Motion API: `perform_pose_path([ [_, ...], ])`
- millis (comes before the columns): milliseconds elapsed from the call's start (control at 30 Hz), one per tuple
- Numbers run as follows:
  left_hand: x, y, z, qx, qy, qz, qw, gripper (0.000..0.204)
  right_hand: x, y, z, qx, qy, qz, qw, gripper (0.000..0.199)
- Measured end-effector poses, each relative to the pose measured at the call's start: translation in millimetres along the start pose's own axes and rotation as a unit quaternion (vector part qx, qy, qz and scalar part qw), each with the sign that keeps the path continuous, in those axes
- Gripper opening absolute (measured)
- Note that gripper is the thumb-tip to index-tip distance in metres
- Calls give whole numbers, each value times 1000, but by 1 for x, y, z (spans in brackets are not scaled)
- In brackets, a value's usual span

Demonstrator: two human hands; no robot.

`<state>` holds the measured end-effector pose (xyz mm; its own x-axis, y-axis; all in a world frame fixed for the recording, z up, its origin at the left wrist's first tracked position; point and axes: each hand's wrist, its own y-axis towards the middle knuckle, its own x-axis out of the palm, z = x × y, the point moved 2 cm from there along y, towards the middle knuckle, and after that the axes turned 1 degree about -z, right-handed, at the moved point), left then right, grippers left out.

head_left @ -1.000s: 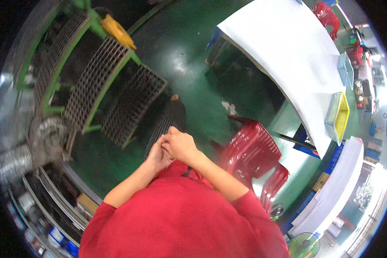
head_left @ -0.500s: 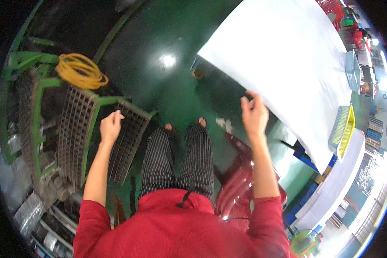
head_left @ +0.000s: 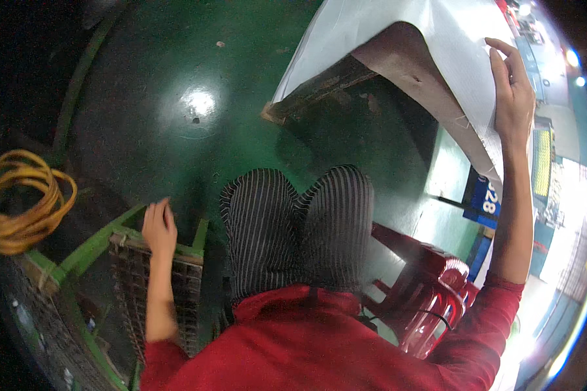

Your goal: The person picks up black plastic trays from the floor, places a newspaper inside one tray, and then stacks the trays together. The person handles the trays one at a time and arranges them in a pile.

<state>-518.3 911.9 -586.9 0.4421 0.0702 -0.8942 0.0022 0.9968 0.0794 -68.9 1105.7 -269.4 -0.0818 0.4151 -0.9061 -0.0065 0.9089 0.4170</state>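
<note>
My left hand [head_left: 160,227] hovers over the green metal frame [head_left: 88,251] with its dark mesh panel [head_left: 134,280]. Its fingers bend loosely, and nothing shows in them. Far to the right, my right hand [head_left: 515,94] is raised in front of the white-covered table [head_left: 460,58], thumb and index finger apart with nothing visible between them. Whether it touches the white cover, I cannot tell. The table's brownish underside [head_left: 407,62] shows below the curved white edge. My knees in striped trousers [head_left: 300,228] are bent in the middle.
A coil of yellow hose [head_left: 29,202] hangs at the left. Beside my right knee stands a red plastic chair [head_left: 430,287]. Blue bins [head_left: 482,202] and a yellow basket [head_left: 542,163] are on the right. Shiny green floor [head_left: 176,137] stretches ahead.
My view has dropped lower and my knees now bend upward. The right hand has moved up and right, across the white table. My left hand sits slightly lower in view.
</note>
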Motion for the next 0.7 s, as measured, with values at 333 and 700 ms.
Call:
perform_pose_path([
  [333,-33,-48,-13,4,-43,-13,999,20,8,3,-1,-55,29,41,997,31],
  [700,-31,-46,-12,-9,-40,-4,999,22,-7,-7,3,26,27,31,999,27],
])
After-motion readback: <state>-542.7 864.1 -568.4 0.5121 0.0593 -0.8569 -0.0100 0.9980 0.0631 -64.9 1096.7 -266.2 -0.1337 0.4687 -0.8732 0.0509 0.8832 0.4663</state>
